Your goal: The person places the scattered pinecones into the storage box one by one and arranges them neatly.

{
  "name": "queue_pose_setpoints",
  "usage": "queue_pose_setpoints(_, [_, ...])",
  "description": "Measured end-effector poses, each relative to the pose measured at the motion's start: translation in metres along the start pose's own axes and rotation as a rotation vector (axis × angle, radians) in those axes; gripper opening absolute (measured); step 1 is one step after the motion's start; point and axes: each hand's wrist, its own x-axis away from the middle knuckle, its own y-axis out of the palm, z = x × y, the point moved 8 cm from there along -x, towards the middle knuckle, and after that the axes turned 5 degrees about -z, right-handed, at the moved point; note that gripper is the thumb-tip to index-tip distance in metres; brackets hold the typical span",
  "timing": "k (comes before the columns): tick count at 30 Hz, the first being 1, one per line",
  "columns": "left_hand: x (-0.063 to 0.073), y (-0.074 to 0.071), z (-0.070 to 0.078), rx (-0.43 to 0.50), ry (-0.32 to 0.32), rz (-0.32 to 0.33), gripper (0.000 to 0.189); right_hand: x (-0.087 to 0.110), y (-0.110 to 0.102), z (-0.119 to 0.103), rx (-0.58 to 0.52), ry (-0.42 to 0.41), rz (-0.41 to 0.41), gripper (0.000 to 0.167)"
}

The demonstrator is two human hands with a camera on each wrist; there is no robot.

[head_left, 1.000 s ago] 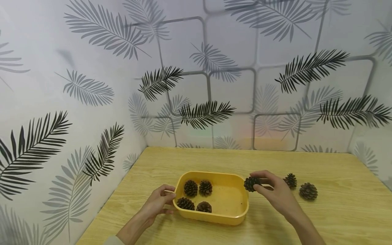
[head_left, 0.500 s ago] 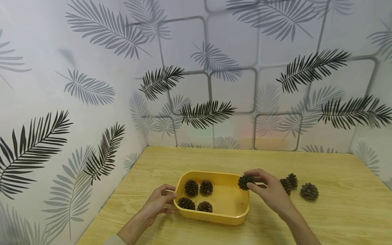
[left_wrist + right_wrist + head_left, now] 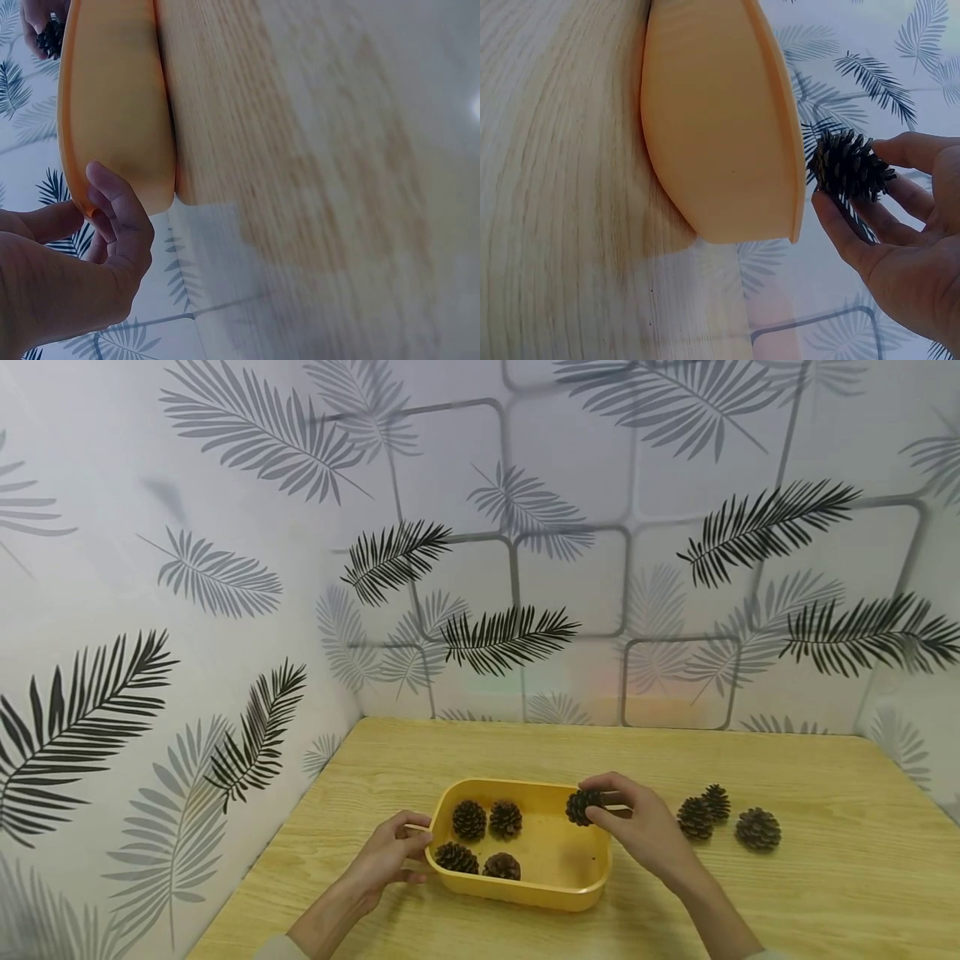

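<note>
A pine cone (image 3: 583, 807) is pinched between the thumb and fingers of my right hand (image 3: 637, 822), above the right part of a yellow plastic basin (image 3: 525, 897). In the right wrist view the same pine cone (image 3: 849, 165) shows beyond the basin's rim, at rim height or higher. My left hand (image 3: 390, 852) grips the basin's left end; the left wrist view has its thumb and fingers (image 3: 120, 202) curled at the rim. Several pine cones lie in the basin's left half, among them one at the back (image 3: 468, 821) and one at the front (image 3: 501, 866).
Three more pine cones sit on the wooden table (image 3: 840, 877) right of the basin: two close together, the nearer one (image 3: 696, 818) overlapping the farther (image 3: 717, 802), and one (image 3: 757, 829) apart. A leaf-patterned wall (image 3: 562, 577) stands along the table's back.
My right hand has carried its pine cone leftward, from beside the basin's right rim to over its inside. The pine cones behind that hand have come into fuller view. The left hand stays put.
</note>
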Motion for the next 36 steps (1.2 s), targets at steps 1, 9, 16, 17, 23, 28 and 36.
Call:
queue_pose_setpoints(1, [0.000, 0.000, 0.000, 0.000, 0.001, 0.001, 0.031, -0.001, 0.002, 0.001, -0.001, 0.005, -0.005, 0.031])
queue_pose_setpoints(9, [0.001, -0.001, 0.000, -0.001, 0.005, 0.001, 0.032, -0.011, 0.014, 0.003, 0.043, -0.021, -0.018, 0.026])
queue_pose_setpoints(16, [0.001, -0.001, -0.001, 0.003, 0.001, 0.004, 0.032, -0.018, 0.024, 0.005, 0.041, -0.029, -0.033, 0.027])
queue_pose_setpoints(17, [0.001, -0.001, -0.001, 0.004, 0.001, 0.004, 0.032, -0.019, 0.025, 0.006, 0.040, -0.024, -0.035, 0.027])
queue_pose_setpoints(23, [0.001, -0.002, -0.002, 0.005, -0.005, 0.007, 0.031, -0.026, 0.033, 0.011, 0.074, 0.006, -0.035, 0.027])
queue_pose_setpoints(28, [0.001, -0.002, -0.002, 0.003, -0.007, 0.011, 0.031, -0.032, 0.039, 0.012, 0.091, 0.014, -0.037, 0.026])
queue_pose_setpoints(36, [0.000, -0.002, -0.002, 0.010, -0.002, -0.003, 0.032, -0.038, 0.046, 0.011, 0.121, -0.016, -0.045, 0.024])
